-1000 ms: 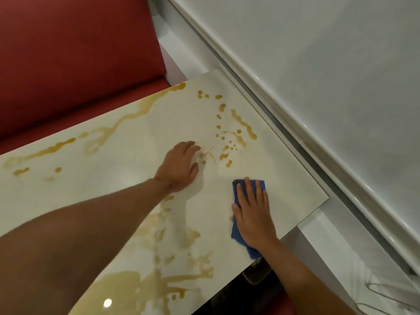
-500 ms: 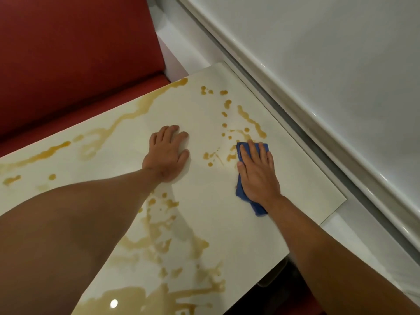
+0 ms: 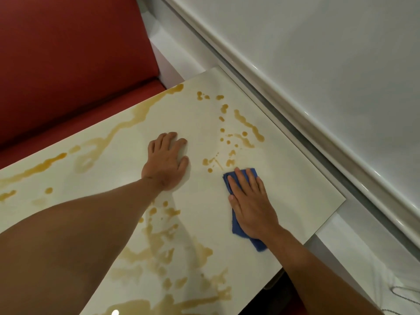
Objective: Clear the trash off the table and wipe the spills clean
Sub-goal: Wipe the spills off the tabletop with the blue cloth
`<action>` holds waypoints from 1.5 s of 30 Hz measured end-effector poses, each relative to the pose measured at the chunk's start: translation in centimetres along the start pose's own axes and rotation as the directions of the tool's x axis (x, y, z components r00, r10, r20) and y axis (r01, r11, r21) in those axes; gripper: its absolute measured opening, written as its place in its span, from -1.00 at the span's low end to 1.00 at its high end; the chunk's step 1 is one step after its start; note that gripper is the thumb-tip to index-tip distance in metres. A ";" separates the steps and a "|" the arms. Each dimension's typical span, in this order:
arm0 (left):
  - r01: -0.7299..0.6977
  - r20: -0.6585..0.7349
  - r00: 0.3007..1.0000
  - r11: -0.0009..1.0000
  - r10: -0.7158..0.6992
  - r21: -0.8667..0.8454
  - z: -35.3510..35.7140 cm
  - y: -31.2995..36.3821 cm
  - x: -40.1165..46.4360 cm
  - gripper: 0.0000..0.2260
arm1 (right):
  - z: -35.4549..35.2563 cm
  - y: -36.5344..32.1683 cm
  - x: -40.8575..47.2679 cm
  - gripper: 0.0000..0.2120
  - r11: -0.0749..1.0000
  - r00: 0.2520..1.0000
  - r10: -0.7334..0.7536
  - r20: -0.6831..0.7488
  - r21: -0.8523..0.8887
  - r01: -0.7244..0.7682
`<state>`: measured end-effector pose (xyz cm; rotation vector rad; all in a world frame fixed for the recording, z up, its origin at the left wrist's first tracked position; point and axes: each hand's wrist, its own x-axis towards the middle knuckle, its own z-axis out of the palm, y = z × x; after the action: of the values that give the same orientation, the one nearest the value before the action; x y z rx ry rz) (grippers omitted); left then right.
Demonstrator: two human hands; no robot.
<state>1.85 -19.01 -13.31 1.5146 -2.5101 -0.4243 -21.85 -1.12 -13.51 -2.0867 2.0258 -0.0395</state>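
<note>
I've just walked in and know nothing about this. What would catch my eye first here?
Amber-brown spills splashed and streaked across the glossy white table, from the far corner down to the near edge. Then the blue cloth that the right hand presses flat just below a cluster of drops, while the left hand rests flat on the tabletop beside it. Behind the table, a red bench seat fills the upper left.

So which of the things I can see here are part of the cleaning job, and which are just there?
Part of the job:
- blue cloth, pressed flat under the right hand
- brown spills across the white table
- left hand, resting flat on the table

Just there:
- red bench seat
- white wall ledge
</note>
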 end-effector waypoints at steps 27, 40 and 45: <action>-0.007 -0.013 1.000 1.000 0.006 -0.016 0.3 -0.6 0.0 -0.61 | -0.8 -1.5 5.8 -0.47 0.992 0.992 0.126 -0.028 0.010 -0.126; -0.009 -0.016 1.000 1.000 0.009 -0.002 0.3 -0.6 0.1 -0.60 | 1.3 -5.5 0.0 -0.48 1.000 1.000 0.017 0.006 -0.011 -0.017; 0.002 0.007 1.000 1.000 -0.002 0.001 0.1 -0.6 0.0 -0.53 | -0.3 -4.6 7.8 -0.46 0.998 0.999 0.044 -0.018 0.034 -0.043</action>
<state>2.30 -19.24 -13.64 1.5190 -2.5147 -0.4297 -17.04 -8.78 -13.49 -2.0286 2.0656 -0.0855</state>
